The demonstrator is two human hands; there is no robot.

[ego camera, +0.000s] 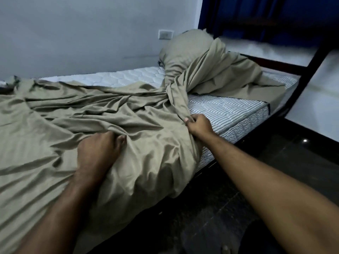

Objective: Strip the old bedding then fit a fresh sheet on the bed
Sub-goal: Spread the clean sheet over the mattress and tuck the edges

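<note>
**Bedding half stripped, both hands gathering the olive sheet**

Bedding here means one large olive-green sheet [77, 114], and it covers most of the bed, rumpled into long folds that run from the near left up to the far right. Beneath it lies a quilted mattress [225, 109], bare along the far edge by the wall and across the right end, where grey stripes show on its top and side. At the far right the sheet is twisted into a rope and wraps a pillow [187, 52] that leans upright against the wall.

Two bare arms reach in from the near side. The person's left hand [99, 149] has its fingers curled down into the cloth at the middle of the bed, bunching a fold. The right hand [199, 125] pinches the sheet's edge between thumb and fingers, just at the mattress's near right side.

To do this step well, I would judge that both hands should draw the cloth toward the near side together, gathering rather than yanking, since the far end is caught round the pillow. That tangle is the main obstacle: the pillow will likely topple or drag along unless it is freed first.

Around the bed stand a pale wall with a switch plate [166, 34], a dark bed frame [315, 57] at the right end, blue curtains [238, 13] beyond, and a dark glossy floor [275, 162] on the near right.
</note>
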